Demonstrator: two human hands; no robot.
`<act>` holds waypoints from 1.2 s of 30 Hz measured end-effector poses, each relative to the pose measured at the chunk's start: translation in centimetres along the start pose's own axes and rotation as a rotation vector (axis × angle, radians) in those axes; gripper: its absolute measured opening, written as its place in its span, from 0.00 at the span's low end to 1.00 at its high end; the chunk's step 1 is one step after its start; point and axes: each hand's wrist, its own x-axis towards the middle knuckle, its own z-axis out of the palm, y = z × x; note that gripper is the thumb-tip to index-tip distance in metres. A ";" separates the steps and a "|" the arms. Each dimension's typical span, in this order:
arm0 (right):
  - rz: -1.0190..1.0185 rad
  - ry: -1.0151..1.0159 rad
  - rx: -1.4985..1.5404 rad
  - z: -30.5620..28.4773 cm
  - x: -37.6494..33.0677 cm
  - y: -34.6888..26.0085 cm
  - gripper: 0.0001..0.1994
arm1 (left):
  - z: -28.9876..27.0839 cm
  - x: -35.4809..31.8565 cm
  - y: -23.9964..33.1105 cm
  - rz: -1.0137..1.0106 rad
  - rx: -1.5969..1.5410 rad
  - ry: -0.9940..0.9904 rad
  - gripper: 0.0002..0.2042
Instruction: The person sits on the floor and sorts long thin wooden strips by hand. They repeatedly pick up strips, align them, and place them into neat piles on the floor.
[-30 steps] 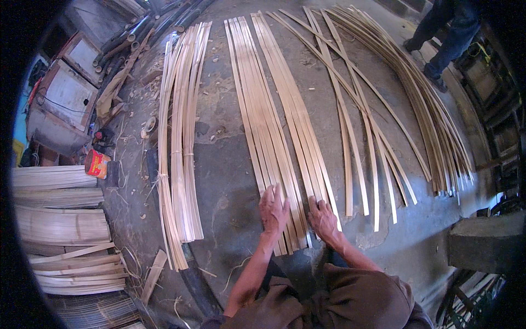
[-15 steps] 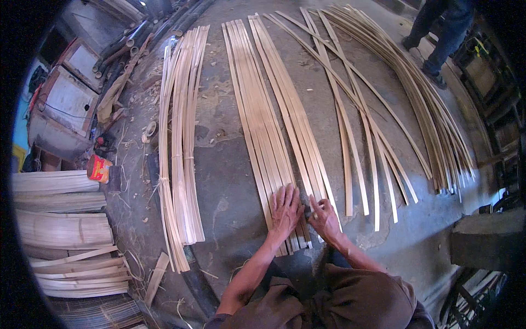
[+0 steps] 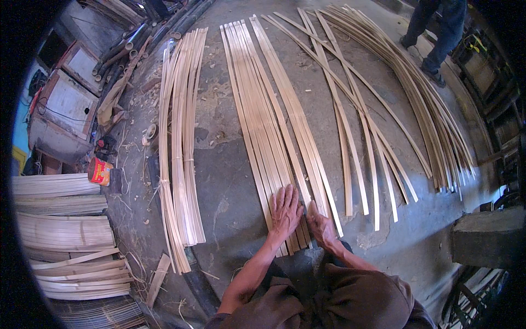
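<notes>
Long pale bamboo strips lie side by side in a flat row [image 3: 260,126] on the floor in front of me. My left hand [image 3: 285,213] rests palm down across the near part of this row, fingers stretched out. Just to its right, my right hand [image 3: 322,226] is closed at the near end of a bamboo strip [image 3: 293,159] lying along the row's right edge; the fingertips are partly hidden. A narrower group of strips [image 3: 300,123] lies right of that strip, passing beside my right hand.
Loose strips [image 3: 359,104] cross each other to the right, before a large curved bundle [image 3: 422,109]. Tied strips [image 3: 183,137] lie left. Stacked slats [image 3: 66,233] and a red tin [image 3: 99,171] are at far left. A person's legs [image 3: 438,38] stand at back right.
A bamboo strip has shifted left from the narrower group to the row's right edge. My right hand has turned and moved slightly nearer me; my left hand stays in place.
</notes>
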 end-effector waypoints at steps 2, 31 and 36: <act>-0.028 0.009 0.005 0.1 0.1 -0.2 0.28 | 0.1 0.0 -0.2 -0.004 0.002 0.000 0.31; -0.116 -0.066 0.383 7.5 1.0 -7.8 0.27 | -6.1 4.7 -4.1 -0.626 -1.160 0.342 0.23; 0.008 -0.186 0.276 8.0 0.5 -9.3 0.28 | -3.1 3.7 -6.3 -0.674 -1.035 0.452 0.25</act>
